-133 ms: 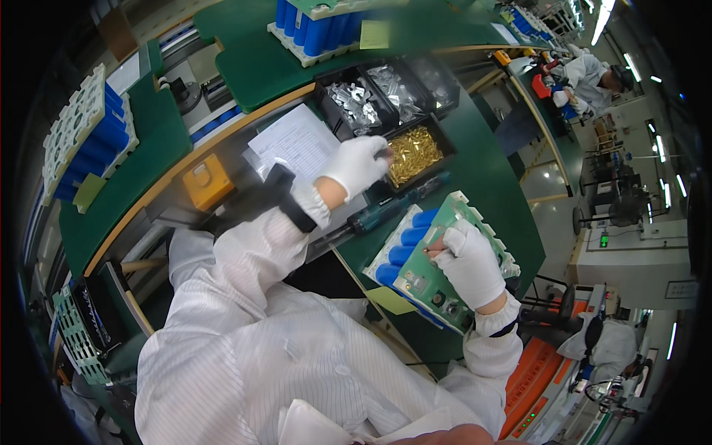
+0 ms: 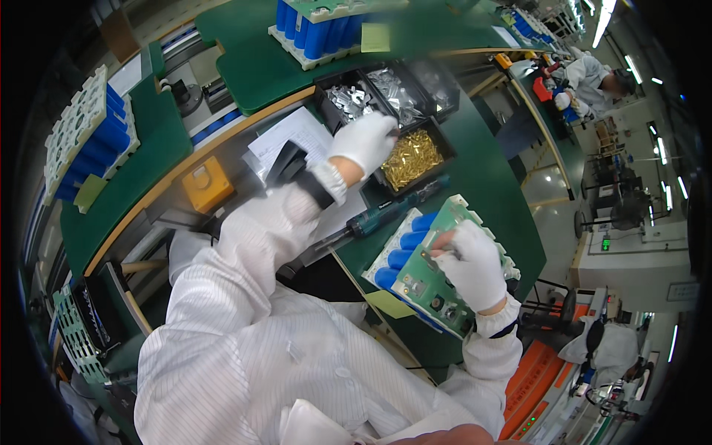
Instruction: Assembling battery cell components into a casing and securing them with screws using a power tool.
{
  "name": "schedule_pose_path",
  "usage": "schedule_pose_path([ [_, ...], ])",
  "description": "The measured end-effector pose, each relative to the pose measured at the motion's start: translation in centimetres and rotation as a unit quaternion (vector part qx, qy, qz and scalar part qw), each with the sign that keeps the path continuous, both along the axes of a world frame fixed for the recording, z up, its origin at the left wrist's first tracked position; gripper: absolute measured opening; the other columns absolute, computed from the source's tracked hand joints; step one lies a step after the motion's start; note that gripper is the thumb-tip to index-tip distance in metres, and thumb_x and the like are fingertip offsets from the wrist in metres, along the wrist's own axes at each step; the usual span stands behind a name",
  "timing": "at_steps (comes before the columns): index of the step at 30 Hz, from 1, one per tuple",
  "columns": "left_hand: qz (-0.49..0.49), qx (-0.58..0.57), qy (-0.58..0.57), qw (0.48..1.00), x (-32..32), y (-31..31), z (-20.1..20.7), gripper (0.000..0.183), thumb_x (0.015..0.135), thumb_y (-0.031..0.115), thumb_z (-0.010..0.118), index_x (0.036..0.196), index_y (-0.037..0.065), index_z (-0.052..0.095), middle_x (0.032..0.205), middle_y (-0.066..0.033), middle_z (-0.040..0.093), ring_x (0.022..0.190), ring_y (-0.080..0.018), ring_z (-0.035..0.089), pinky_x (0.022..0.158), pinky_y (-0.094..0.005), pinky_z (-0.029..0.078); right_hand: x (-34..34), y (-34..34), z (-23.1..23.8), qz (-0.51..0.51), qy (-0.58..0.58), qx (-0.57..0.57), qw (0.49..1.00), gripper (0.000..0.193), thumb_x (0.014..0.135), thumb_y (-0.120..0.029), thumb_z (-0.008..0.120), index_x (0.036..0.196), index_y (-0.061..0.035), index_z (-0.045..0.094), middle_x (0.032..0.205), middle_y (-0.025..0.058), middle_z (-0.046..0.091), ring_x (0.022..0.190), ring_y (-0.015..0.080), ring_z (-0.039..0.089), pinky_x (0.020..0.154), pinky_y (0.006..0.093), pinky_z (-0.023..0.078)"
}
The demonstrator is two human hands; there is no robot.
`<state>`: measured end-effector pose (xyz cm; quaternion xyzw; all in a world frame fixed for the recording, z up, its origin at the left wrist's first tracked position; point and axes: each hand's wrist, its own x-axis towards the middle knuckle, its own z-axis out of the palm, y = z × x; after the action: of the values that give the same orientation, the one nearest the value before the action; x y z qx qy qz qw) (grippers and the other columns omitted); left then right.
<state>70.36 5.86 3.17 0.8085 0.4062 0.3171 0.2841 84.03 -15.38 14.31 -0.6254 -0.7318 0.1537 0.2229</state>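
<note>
My left hand (image 2: pixel 365 144), in a white glove with bare fingertips, hovers at the corner where a bin of brass screws (image 2: pixel 413 159) meets a bin of silver metal pieces (image 2: pixel 351 101). Its fingers are curled together, and anything between them is hidden. On the right, my right hand (image 2: pixel 472 268), gloved the same way, is over a battery pack with blue cells (image 2: pixel 399 258) and a green top plate (image 2: pixel 420 282). Thumb and fingers are pinched close to the plate; what they hold, if anything, is too small to make out.
A teal power screwdriver (image 2: pixel 378 216) lies between the screw bin and the pack. Printed sheets (image 2: pixel 291 133) lie under my left forearm. More packs of blue cells (image 2: pixel 93 137) stand at the left and far side. A yellow box (image 2: pixel 208 183) sits left. A co-worker (image 2: pixel 589 81) is at far right.
My left hand has moved up and slightly away from the brass screws, toward the silver pieces. My right fingers have shifted slightly over the green plate.
</note>
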Motion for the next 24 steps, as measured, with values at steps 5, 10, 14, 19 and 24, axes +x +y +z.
schedule_pose_path([
  [5, 0.035, 0.233, 0.123, 0.964, 5.4, 4.2, -0.2, 0.021, 0.08, 0.014, 0.06, 0.097, 0.015, 0.071, 0.095, -0.0091, 0.065, 0.095, -0.0291, 0.062, 0.089, -0.042, 0.045, -0.9, -3.5, 4.0, 0.22, 0.249, 0.112, 0.936, 0.023, 0.063, -0.004, 0.076, 0.083, -0.0116, 0.067, 0.084, 0.0046, 0.064, 0.062, 0.0206, 0.056, 0.052, 0.0373, 0.041],
  [10, -0.045, 0.103, 0.346, 0.931, 9.2, 7.3, 2.0, 0.035, 0.081, 0.016, 0.057, 0.114, 0.022, 0.069, 0.107, -0.0088, 0.069, 0.105, -0.0247, 0.064, 0.091, -0.0384, 0.043, -0.2, -3.0, 4.8, 0.434, 0.329, 0.114, 0.831, 0.032, 0.08, -0.004, 0.071, 0.108, -0.0165, 0.062, 0.074, 0.008, 0.063, 0.052, 0.0156, 0.054, 0.044, 0.0277, 0.038],
  [14, -0.013, 0.045, 0.414, 0.909, 9.0, 9.8, 1.1, 0.042, 0.081, 0.02, 0.06, 0.123, 0.025, 0.064, 0.112, -0.006, 0.068, 0.109, -0.0249, 0.063, 0.091, -0.042, 0.043, -0.1, -1.3, 3.5, 0.432, 0.394, 0.115, 0.803, 0.026, 0.082, -0.005, 0.068, 0.106, -0.0141, 0.064, 0.088, 0.0091, 0.063, 0.065, 0.0234, 0.057, 0.056, 0.0368, 0.044],
  [19, -0.002, 0.033, 0.398, 0.917, 10.5, 9.8, 0.1, 0.039, 0.082, 0.015, 0.061, 0.121, 0.023, 0.065, 0.11, -0.0059, 0.069, 0.106, -0.0249, 0.065, 0.091, -0.043, 0.042, -2.0, -4.0, 8.1, 0.09, 0.325, -0.029, 0.941, 0.011, 0.065, -0.001, 0.068, 0.06, -0.0015, 0.059, 0.069, 0.0131, 0.058, 0.064, 0.028, 0.059, 0.055, 0.0365, 0.045],
  [24, 0.026, 0.049, 0.288, 0.956, 9.8, 9.7, -0.8, 0.02, 0.084, 0.019, 0.06, 0.1, 0.021, 0.071, 0.102, -0.0058, 0.07, 0.098, -0.0243, 0.066, 0.083, -0.0425, 0.047, -2.0, -3.1, 8.5, 0.131, 0.299, -0.07, 0.943, 0.01, 0.063, -0.005, 0.07, 0.062, -0.0037, 0.059, 0.067, 0.0109, 0.056, 0.063, 0.0277, 0.056, 0.051, 0.0373, 0.042],
])
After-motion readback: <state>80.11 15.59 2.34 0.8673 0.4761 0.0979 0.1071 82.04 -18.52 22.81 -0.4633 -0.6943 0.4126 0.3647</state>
